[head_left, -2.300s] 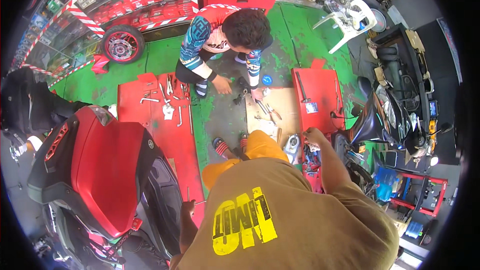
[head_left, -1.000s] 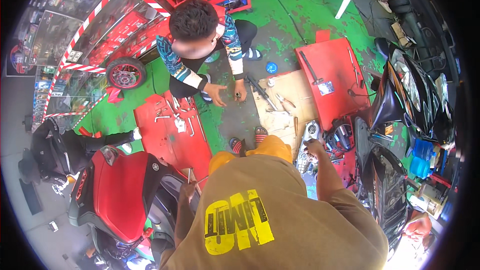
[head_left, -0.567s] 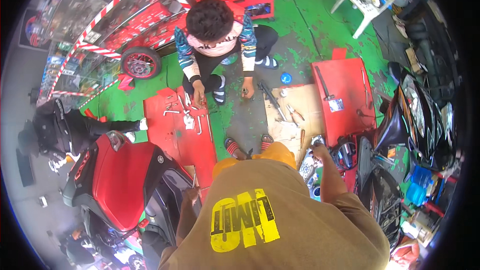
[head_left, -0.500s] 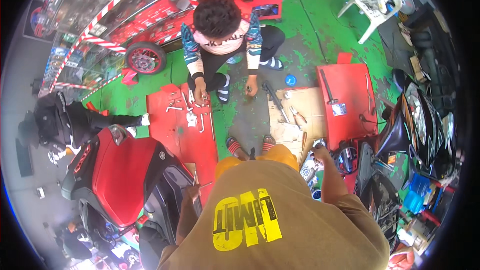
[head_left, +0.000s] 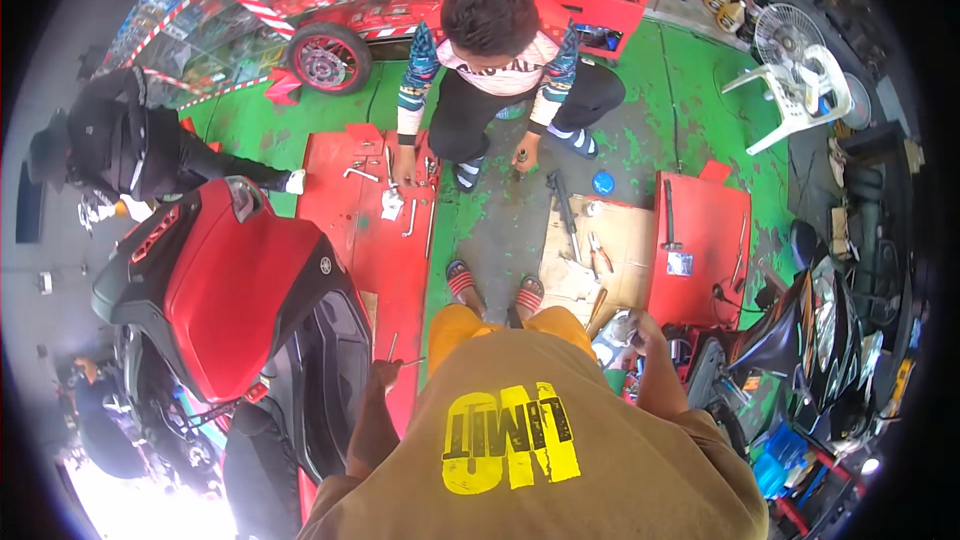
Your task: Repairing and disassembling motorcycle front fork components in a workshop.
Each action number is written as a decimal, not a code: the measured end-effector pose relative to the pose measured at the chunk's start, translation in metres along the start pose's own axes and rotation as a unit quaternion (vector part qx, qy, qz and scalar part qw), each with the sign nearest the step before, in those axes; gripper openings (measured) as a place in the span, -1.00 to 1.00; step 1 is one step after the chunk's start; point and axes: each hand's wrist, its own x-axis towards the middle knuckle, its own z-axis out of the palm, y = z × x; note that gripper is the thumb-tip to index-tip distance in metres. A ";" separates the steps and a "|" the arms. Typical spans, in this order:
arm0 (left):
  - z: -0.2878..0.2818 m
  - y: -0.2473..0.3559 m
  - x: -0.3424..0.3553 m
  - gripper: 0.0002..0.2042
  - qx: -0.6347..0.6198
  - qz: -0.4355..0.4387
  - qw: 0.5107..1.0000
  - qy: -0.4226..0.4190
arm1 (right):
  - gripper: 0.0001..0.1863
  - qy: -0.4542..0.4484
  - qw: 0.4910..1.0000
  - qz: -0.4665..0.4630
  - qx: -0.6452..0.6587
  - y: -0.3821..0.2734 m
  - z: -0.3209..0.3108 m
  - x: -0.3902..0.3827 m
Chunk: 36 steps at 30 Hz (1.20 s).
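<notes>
Co-worker's hand [head_left: 405,169] now inside mat's edge [head_left: 423,275]

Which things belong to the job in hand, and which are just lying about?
Likely in use:
thin rod tool, in the left hand
silver metal part, at the right hand

Apparently just about:
red-rimmed wheel
electric fan
white chair
</notes>
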 end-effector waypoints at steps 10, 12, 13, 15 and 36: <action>0.022 -0.033 -0.005 -0.70 0.367 0.188 0.911 0.004 | -0.85 0.111 0.981 -0.028 -0.154 -0.024 0.045 -0.025; 0.019 -0.027 -0.008 -0.74 0.388 0.177 0.904 0.017 | -0.85 0.058 0.985 -0.053 -0.156 -0.028 0.043 -0.019; 0.018 -0.030 -0.007 -0.76 0.363 0.182 0.913 0.041 | -0.85 0.053 0.985 -0.052 -0.155 -0.034 0.049 -0.019; 0.016 -0.029 -0.007 -0.78 0.338 0.186 0.920 0.066 | -0.84 0.027 0.998 0.045 0.027 -0.046 0.058 -0.022; -0.008 -0.015 -0.011 -0.78 0.352 0.193 0.914 0.065 | -0.50 0.033 0.991 -0.062 -0.112 -0.018 0.037 -0.032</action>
